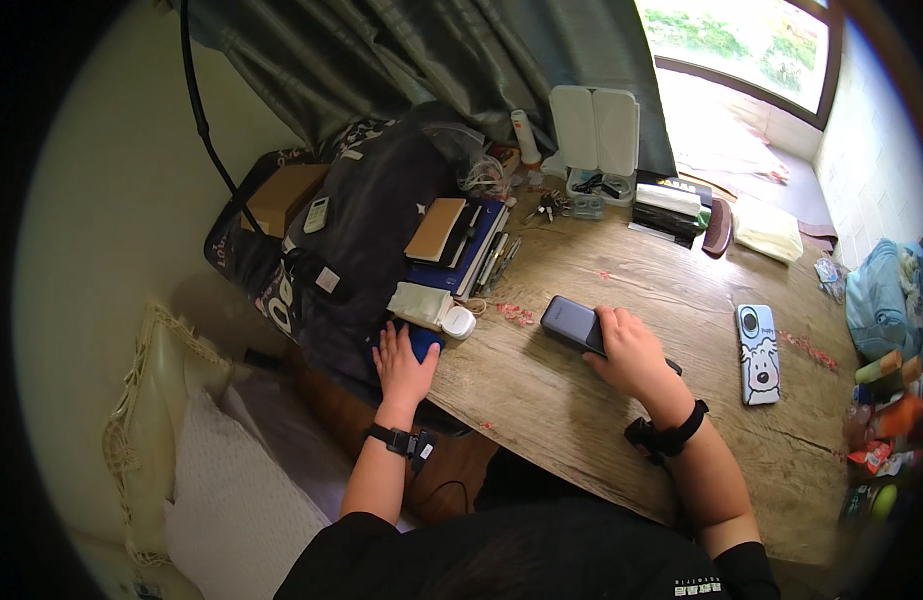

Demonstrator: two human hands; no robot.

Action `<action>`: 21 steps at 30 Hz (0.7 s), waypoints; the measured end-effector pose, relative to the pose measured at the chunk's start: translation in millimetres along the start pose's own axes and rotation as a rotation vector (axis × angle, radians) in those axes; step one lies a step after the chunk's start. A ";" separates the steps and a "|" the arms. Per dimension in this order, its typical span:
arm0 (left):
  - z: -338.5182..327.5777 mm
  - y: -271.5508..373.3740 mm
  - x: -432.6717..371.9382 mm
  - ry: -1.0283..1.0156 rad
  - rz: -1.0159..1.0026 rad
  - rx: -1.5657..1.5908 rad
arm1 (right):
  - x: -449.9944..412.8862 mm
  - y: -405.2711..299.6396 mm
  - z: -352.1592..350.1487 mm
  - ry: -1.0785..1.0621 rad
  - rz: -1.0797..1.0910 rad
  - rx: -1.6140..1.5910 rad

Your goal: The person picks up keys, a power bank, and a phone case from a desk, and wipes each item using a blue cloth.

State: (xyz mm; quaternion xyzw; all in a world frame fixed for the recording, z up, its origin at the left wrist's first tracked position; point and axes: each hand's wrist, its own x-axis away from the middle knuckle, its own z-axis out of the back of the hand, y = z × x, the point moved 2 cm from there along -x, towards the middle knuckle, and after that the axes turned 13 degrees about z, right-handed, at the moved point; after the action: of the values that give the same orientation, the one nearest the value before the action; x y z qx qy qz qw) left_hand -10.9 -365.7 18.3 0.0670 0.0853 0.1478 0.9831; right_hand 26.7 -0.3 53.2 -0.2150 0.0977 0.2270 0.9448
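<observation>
My right hand (pixel 628 351) grips the near end of a blue-grey power bank (pixel 570 318) that lies on the wooden table. My palm and fingers cover that end. My left hand (pixel 403 366) rests flat, fingers spread, on a dark blue item (pixel 424 341) at the table's left edge; its kind is hard to tell under the hand. Just beyond those fingers are a pale pouch (pixel 418 304) and a small round-cornered white case (pixel 458 322). To the right of the power bank lies a phone in a light-blue cartoon dog case (pixel 760 360).
Notebooks (pixel 448 238) and several pens (pixel 499 262) lie beyond my left hand. An opened white plastic organizer box (pixel 600 184) stands at the back, near keys (pixel 549 206). A brown comb (pixel 719 227) and folded cream cloth (pixel 767 231) lie back right. A light-blue bag (pixel 881 300) sits at the right edge.
</observation>
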 end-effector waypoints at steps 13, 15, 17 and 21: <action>6.3 14.9 33.6 -0.024 -0.001 0.005 | 1.8 0.9 0.2 -0.033 -0.039 -0.009; 8.5 21.8 51.0 -0.064 -0.073 0.028 | 1.3 0.5 -0.2 -0.030 -0.039 -0.006; 10.4 32.7 71.4 -0.092 -0.156 0.046 | 0.4 1.2 -0.5 -0.051 -0.038 -0.009; 14.2 57.3 102.6 -0.117 -0.322 0.034 | 1.9 0.0 1.1 -0.002 -0.007 0.000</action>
State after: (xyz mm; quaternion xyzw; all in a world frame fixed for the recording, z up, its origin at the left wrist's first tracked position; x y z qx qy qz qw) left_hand 72.3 -281.9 26.0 0.0776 0.0402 -0.0171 0.9960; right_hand 28.4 1.0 53.7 -0.2150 0.0959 0.2241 0.9457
